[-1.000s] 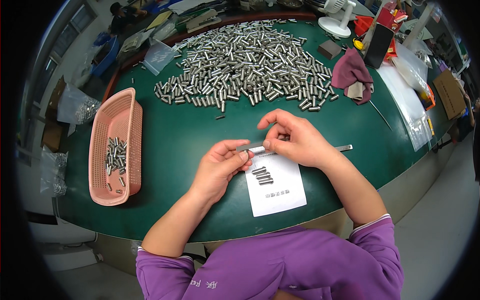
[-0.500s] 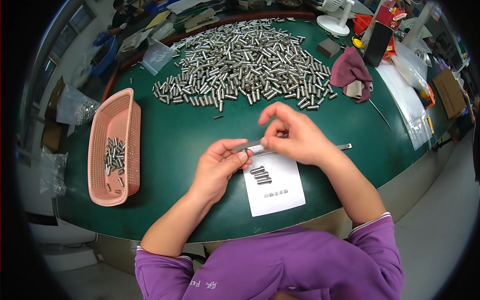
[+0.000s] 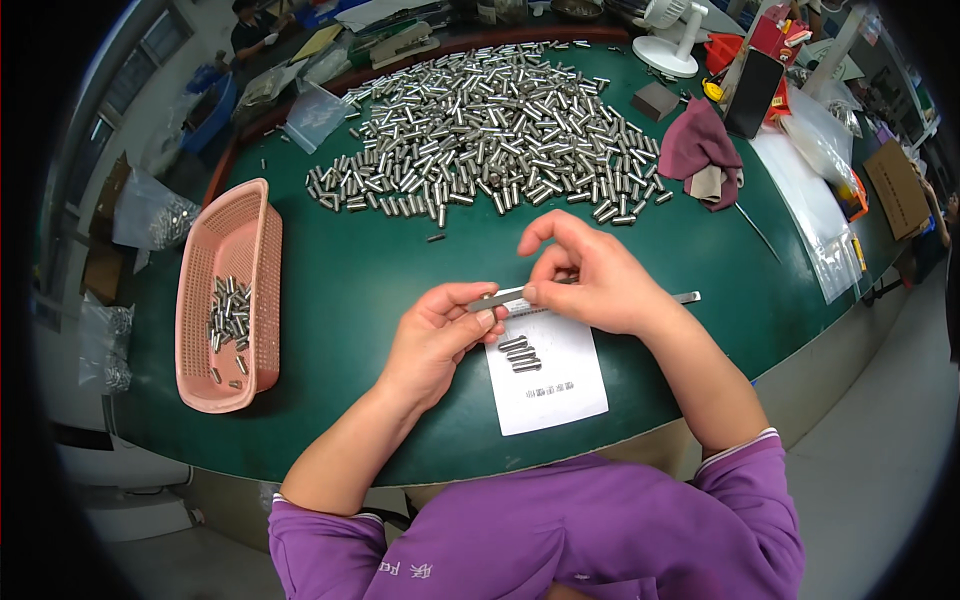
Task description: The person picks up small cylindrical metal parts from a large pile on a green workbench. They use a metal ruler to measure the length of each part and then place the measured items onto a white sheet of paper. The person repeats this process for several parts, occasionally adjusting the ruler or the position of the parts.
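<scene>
My left hand (image 3: 440,330) is closed, thumb and fingers pinching a small metal pin (image 3: 489,311) that is mostly hidden. A flat, thin grey metal strip (image 3: 505,297) runs from my right hand (image 3: 592,280) and lies against the pin. My right thumb and index finger pinch that strip; whether it is a file I cannot tell. Under the hands lies a white printed sheet (image 3: 555,385) with a short row of several metal pins (image 3: 520,353) on it. Past my right wrist, the end of another flat metal piece (image 3: 688,297) sticks out.
A large heap of metal pins (image 3: 490,130) covers the far table. At left stands a pink basket (image 3: 262,300) with some pins in it. A maroon cloth (image 3: 697,140), a dark block (image 3: 655,100), a white fan (image 3: 667,50) and clear plastic bags (image 3: 820,225) lie at right.
The strip's tip has dropped slightly and shifted a little to the right at my left fingertips. The paper sheet has slid slightly. Both hands keep their grips.
</scene>
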### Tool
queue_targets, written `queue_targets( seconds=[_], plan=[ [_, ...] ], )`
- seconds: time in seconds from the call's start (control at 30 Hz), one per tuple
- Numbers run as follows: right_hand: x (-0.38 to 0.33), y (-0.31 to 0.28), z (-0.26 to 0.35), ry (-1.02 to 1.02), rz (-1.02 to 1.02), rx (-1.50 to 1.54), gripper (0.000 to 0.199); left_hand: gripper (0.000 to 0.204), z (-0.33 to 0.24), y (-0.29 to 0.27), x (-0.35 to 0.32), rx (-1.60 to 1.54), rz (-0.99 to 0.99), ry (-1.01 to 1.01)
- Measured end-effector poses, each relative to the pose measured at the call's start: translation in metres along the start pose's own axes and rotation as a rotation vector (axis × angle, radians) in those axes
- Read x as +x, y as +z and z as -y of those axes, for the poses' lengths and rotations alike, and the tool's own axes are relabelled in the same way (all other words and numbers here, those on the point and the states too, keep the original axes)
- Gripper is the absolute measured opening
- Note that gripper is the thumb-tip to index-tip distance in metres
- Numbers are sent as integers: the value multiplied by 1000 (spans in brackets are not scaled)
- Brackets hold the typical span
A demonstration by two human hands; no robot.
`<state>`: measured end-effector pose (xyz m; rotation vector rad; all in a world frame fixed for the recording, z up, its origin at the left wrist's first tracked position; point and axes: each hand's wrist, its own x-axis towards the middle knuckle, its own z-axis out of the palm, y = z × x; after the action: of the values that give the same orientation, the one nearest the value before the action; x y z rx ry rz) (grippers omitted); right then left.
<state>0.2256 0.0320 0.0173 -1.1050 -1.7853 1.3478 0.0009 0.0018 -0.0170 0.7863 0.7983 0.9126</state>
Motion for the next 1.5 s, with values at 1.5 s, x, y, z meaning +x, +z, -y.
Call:
queue_targets(
  seconds=[1.5],
  plan=[
    [2,11,2,44,110,112,36,26,-6,12,-3,316,-36,141]
  ],
)
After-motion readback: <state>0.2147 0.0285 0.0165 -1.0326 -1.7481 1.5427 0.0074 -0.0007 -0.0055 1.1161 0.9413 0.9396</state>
